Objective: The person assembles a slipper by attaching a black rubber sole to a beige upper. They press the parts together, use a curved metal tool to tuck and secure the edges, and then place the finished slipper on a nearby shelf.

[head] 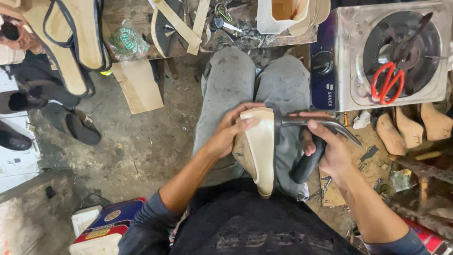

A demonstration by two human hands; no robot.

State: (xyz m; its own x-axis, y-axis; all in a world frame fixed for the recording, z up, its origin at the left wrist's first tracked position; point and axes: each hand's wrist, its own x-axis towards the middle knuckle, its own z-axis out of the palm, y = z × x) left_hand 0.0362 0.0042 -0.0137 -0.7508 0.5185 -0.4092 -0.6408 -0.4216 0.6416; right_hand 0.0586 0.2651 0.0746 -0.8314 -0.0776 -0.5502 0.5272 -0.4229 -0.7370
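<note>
Grip, left hand: fingers closed over beige shoe sole, centre frame, on lap. Grip, right hand: wrapped tight around hammer, head touching sole.

Red-handled scissors lie on a single-burner stove, with wooden shoe lasts just below it.

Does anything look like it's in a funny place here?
Yes. The red-handled scissors lie on the burner of the metal single-burner stove at upper right, an odd spot for scissors. Nearby, the left hand grips a beige wedge shoe sole while the right hand holds a black-handled claw hammer.
</note>
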